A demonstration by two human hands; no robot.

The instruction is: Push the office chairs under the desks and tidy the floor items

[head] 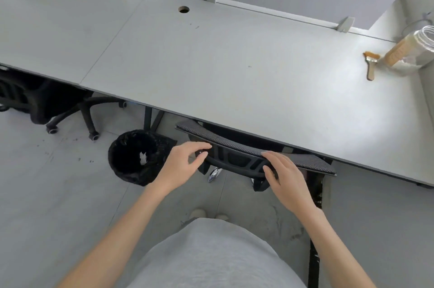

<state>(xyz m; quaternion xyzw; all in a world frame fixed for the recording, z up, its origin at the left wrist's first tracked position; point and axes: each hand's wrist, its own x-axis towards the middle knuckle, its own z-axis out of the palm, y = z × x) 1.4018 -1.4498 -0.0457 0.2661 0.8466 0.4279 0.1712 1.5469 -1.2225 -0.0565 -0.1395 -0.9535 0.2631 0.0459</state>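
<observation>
In the head view, low in the middle of the frame, an office chair (237,158) sits with its seat tucked under the grey desk (211,64), only its backrest showing at the desk edge. The left hand (180,168) hovers at the backrest's left end, fingers loosely spread and holding nothing. The right hand (285,176) rests on the backrest's top with fingers fairly straight, not curled round it. This chair looks nearly or fully pushed in. At the left edge a second chair (47,102) is partly under its desk, its wheeled base sticking out. A black-lined waste bin (136,158) stands on the floor just left of the hands, likely yet to be tidied.
</observation>
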